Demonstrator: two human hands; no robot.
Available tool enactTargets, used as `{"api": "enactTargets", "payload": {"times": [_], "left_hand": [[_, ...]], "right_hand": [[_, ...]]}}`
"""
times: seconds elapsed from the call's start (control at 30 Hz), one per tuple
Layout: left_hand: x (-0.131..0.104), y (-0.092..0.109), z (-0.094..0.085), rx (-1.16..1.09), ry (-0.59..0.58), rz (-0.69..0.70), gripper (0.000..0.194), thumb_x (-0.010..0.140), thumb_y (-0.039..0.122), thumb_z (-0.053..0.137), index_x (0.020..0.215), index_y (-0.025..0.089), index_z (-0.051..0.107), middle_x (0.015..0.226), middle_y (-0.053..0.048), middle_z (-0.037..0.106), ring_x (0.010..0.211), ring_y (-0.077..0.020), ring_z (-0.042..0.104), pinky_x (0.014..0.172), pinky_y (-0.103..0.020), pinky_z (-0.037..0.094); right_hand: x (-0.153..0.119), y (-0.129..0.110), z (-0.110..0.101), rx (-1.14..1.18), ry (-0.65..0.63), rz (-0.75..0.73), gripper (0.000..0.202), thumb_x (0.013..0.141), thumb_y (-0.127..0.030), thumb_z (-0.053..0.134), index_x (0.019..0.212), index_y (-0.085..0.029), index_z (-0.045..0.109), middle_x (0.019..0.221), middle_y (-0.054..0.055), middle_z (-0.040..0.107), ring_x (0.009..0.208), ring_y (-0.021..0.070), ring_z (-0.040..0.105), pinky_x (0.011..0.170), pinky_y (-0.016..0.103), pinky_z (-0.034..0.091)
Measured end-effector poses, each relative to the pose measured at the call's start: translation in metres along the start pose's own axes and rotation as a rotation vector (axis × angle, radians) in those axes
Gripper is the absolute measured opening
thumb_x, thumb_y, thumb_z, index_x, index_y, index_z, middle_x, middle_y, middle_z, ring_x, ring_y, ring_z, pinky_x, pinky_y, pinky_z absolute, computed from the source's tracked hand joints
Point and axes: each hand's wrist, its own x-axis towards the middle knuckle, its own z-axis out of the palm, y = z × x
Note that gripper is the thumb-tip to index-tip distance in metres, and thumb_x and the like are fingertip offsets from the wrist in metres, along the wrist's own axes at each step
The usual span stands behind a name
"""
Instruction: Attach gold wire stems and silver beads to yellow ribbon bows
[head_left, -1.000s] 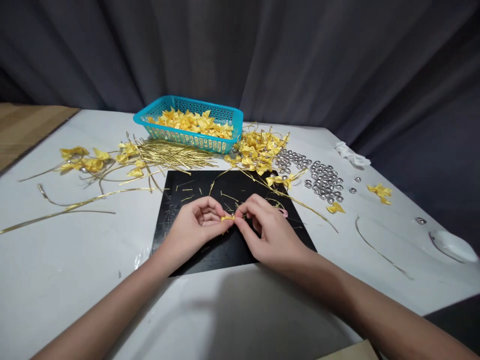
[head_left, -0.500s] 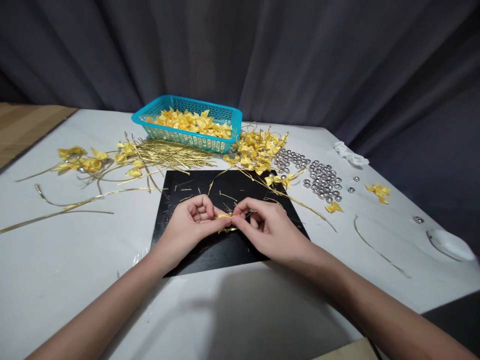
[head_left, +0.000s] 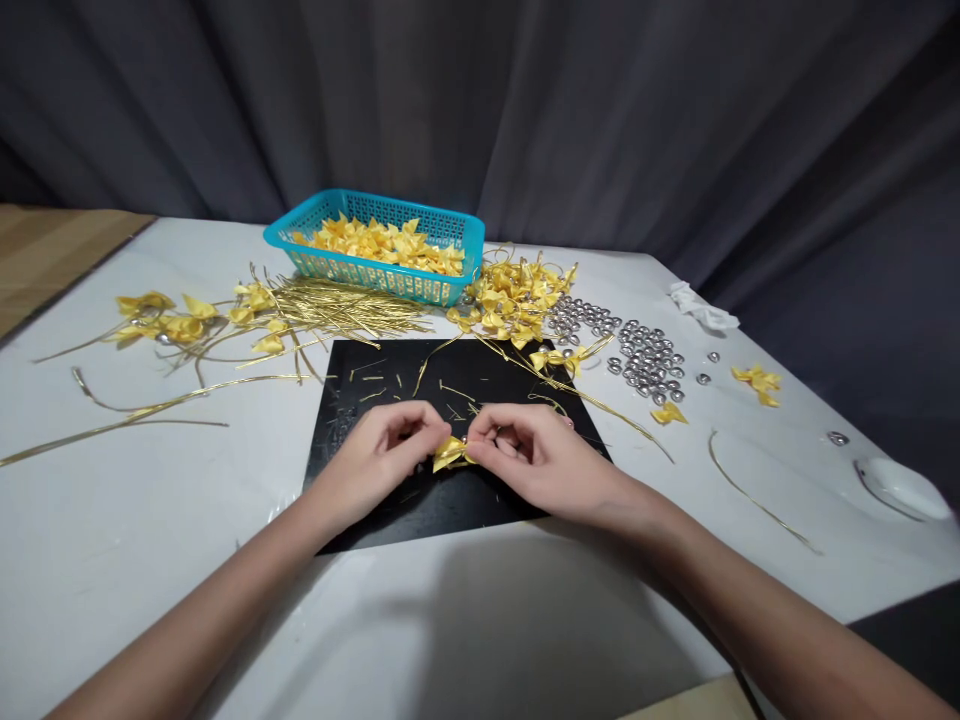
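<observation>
A yellow ribbon bow (head_left: 448, 454) is between my hands, above the black mat (head_left: 420, 520). My right hand (head_left: 525, 450) pinches the bow's right side between thumb and forefinger. My left hand (head_left: 394, 445) is closed at the bow's upper left, thumb and forefinger together; what its fingertips grip is too small to make out. A small shiny bead seems to sit at the bow's middle, partly covered by the right fingertips. Short gold wire pieces (head_left: 373, 379) lie scattered on the mat.
Behind the mat are a blue basket (head_left: 480, 240) of yellow bows, a bundle of gold wires (head_left: 345, 306) and a pile of wired bows (head_left: 517, 300). Silver beads (head_left: 649, 360) lie right of it. A white dish (head_left: 900, 490) stands far right, loose wires (head_left: 150, 412) at left.
My left fingers have shifted slightly left and off the bow's front, and more of the yellow bow shows. My right hand stays pinched at nearly the same place.
</observation>
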Motion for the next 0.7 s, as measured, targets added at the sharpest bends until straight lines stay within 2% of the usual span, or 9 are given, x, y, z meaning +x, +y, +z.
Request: {"api": "enactTargets", "payload": {"times": [0.1, 0.2, 0.4, 0.5, 0.57, 0.63, 0.7], "left_hand": [[-0.001, -0.001, 0.0, 0.188, -0.09, 0.0, 0.033, 0.08, 0.041, 0.051, 0.061, 0.014, 0.053, 0.055, 0.005, 0.041, 0.053, -0.0088, 0.034, 0.048, -0.023, 0.025], [-0.001, -0.004, 0.001, 0.242, -0.142, -0.002, 0.035, 0.082, 0.044, 0.047, 0.065, 0.014, 0.055, 0.058, 0.003, 0.043, 0.054, -0.01, 0.034, 0.049, -0.024, 0.025], [-0.002, -0.006, 0.001, 0.297, -0.097, 0.1, 0.03, 0.083, 0.038, 0.049, 0.062, 0.016, 0.051, 0.059, 0.003, 0.044, 0.055, -0.0105, 0.037, 0.05, -0.024, 0.027], [-0.002, -0.002, -0.002, 0.129, -0.051, 0.108, 0.026, 0.082, 0.034, 0.052, 0.064, 0.016, 0.053, 0.06, 0.003, 0.046, 0.056, -0.0099, 0.038, 0.05, -0.023, 0.027], [-0.002, -0.001, -0.004, -0.037, -0.018, 0.119, 0.024, 0.081, 0.033, 0.055, 0.064, 0.016, 0.055, 0.06, 0.004, 0.047, 0.054, -0.0088, 0.036, 0.049, -0.022, 0.026], [-0.001, -0.002, -0.005, -0.189, 0.019, 0.116, 0.021, 0.08, 0.031, 0.058, 0.064, 0.017, 0.058, 0.06, 0.004, 0.049, 0.052, -0.0079, 0.033, 0.048, -0.022, 0.024], [0.0, -0.004, -0.006, -0.292, 0.054, 0.09, 0.019, 0.078, 0.03, 0.06, 0.064, 0.017, 0.061, 0.059, 0.004, 0.05, 0.051, -0.0075, 0.032, 0.047, -0.022, 0.022]], "right_hand": [[-0.001, -0.002, 0.0, 0.014, -0.011, 0.01, 0.016, 0.082, -0.021, 0.054, 0.068, -0.014, 0.055, 0.046, -0.008, 0.033, 0.044, 0.0053, 0.026, 0.04, 0.018, 0.018], [-0.001, -0.003, 0.0, 0.019, -0.017, 0.021, 0.015, 0.081, -0.02, 0.054, 0.068, -0.014, 0.054, 0.046, -0.008, 0.033, 0.045, 0.0051, 0.026, 0.041, 0.019, 0.018], [0.002, 0.005, 0.003, 0.048, 0.004, -0.01, 0.015, 0.081, -0.025, 0.056, 0.071, -0.014, 0.057, 0.049, -0.007, 0.037, 0.046, 0.0057, 0.029, 0.041, 0.019, 0.021], [0.005, 0.009, 0.002, 0.201, 0.145, -0.042, 0.02, 0.083, -0.034, 0.054, 0.088, -0.015, 0.058, 0.071, -0.001, 0.053, 0.062, 0.0091, 0.047, 0.053, 0.019, 0.038], [0.005, 0.009, 0.002, 0.322, 0.209, -0.078, 0.025, 0.086, -0.035, 0.05, 0.102, -0.017, 0.053, 0.098, 0.005, 0.057, 0.09, 0.0125, 0.055, 0.075, 0.024, 0.046], [0.005, 0.008, 0.003, 0.389, 0.132, -0.119, 0.024, 0.089, -0.032, 0.046, 0.108, -0.018, 0.049, 0.112, 0.006, 0.055, 0.108, 0.0128, 0.051, 0.092, 0.027, 0.042], [0.004, 0.006, 0.006, 0.425, -0.049, -0.133, 0.021, 0.09, -0.029, 0.047, 0.107, -0.018, 0.05, 0.107, 0.005, 0.058, 0.101, 0.0113, 0.054, 0.091, 0.027, 0.042]]}}
